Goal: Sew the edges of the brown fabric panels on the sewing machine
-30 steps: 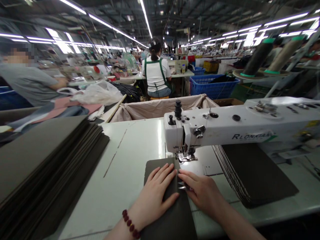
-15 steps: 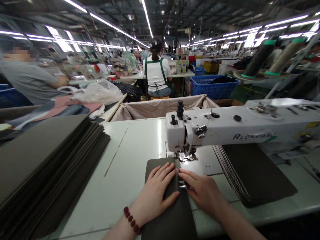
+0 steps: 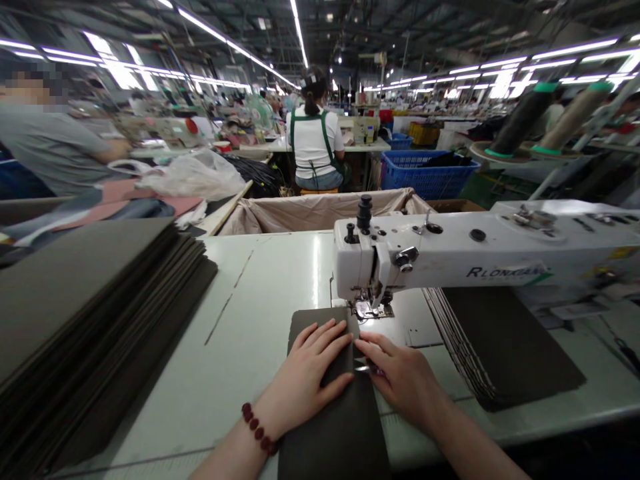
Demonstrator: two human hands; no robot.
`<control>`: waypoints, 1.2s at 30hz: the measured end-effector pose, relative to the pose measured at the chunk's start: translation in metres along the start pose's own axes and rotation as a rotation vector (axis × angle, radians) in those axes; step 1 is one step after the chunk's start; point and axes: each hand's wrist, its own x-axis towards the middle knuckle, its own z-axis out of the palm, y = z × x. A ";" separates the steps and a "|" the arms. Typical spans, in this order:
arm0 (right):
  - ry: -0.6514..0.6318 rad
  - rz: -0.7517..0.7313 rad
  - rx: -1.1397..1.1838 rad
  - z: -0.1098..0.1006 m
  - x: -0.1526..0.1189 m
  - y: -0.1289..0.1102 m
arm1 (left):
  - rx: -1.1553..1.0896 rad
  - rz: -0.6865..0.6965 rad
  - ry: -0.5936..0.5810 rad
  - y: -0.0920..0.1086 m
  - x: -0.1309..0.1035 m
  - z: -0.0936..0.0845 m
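My left hand (image 3: 316,370) lies flat on a dark grey-green fabric panel (image 3: 333,433), its fingers spread and a beaded bracelet at the wrist. The panel's far edge reaches close to the presser foot (image 3: 370,308) of a white sewing machine (image 3: 430,250). At the panel's right side is my right hand (image 3: 403,377), its fingertips touching the fabric. Tucked in that hand is a pair of thread snips (image 3: 366,367), with the metal tips pointing left over the panel and the rest hidden by the fingers.
A tall stack of dark panels (image 3: 100,287) occupies the table's left side. Another stack (image 3: 515,353) lies right of the needle, partly under the machine arm. Behind the table are a cloth-lined bin (image 3: 290,212), a blue basket (image 3: 425,175) and a seated person (image 3: 314,143).
The view has shifted slightly. Both hands and the panel keep nearly the same place against the machine, and the right fingertips sit a little closer to the left hand.
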 end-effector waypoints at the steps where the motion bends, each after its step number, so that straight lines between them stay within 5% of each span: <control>1: 0.001 0.014 -0.014 0.000 0.000 0.000 | 0.002 -0.003 -0.001 0.000 0.000 -0.001; 36: -0.027 0.074 -0.059 0.004 0.000 0.003 | 0.003 -0.035 -0.006 -0.002 0.001 0.001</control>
